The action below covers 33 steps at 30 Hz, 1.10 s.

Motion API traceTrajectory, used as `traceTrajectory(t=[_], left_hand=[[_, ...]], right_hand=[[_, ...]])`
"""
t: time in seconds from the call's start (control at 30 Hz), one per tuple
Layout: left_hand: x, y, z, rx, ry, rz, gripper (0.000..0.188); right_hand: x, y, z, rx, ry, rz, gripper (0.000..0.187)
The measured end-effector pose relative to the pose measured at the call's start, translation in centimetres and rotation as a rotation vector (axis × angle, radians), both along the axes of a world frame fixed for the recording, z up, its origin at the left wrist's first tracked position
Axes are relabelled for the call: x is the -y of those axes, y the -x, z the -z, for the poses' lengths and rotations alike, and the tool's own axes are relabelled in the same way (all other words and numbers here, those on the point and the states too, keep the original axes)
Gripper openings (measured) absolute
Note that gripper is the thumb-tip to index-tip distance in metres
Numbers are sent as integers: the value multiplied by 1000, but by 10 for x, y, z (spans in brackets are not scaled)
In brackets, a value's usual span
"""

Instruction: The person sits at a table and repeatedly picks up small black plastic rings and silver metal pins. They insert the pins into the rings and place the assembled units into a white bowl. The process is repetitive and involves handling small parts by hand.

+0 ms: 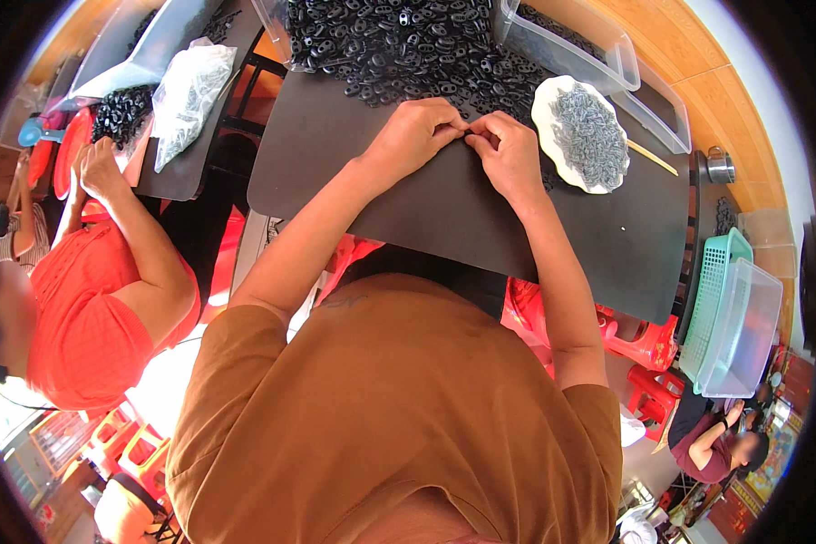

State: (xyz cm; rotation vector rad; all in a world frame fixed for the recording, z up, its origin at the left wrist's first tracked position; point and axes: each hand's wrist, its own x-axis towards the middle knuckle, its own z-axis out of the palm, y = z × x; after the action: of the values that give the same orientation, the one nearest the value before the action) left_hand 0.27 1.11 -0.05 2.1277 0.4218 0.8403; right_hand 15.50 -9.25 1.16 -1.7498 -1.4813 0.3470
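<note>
My left hand and my right hand meet over the dark table, fingertips pinched together. Whatever lies between them is small and dark, mostly covered by the fingers. Just beyond my hands spreads a heap of small black plastic pieces, flat ovals with holes. To the right of my right hand stands a cream scalloped dish. It holds a mound of small grey metal-looking pieces.
A thin light stick juts from the dish. Clear plastic bins stand behind it. At right are a green basket and a clear tub. A co-worker in red works at the left table, beside a plastic bag.
</note>
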Motion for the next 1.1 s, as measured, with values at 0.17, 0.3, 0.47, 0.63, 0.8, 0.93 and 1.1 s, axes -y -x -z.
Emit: traceTrajectory(t=[0.17, 0.3, 0.47, 0.63, 0.8, 0.93, 1.1], left_hand=[[1, 1, 0, 10, 28, 9, 8], [-2, 1, 3, -26, -34, 11, 12], [-4, 2, 0, -101, 61, -17, 13], [-8, 2, 0, -72, 389, -42, 14], [-14, 5, 2, 152, 828, 144, 17], [-14, 6, 1, 168, 1018, 162, 16], [-12, 5, -1, 155, 1043, 165, 19]], right_hand=[[-2, 0, 2, 12, 8, -9, 10], [-1, 0, 1, 52, 15, -3, 10], [-1, -1, -2, 47, 35, -13, 11], [0, -7, -4, -161, -43, -13, 12], [-2, -8, -11, -653, 75, -106, 15], [-3, -4, -12, -735, 5, -189, 19], [-2, -2, -9, -628, -37, -190, 20]])
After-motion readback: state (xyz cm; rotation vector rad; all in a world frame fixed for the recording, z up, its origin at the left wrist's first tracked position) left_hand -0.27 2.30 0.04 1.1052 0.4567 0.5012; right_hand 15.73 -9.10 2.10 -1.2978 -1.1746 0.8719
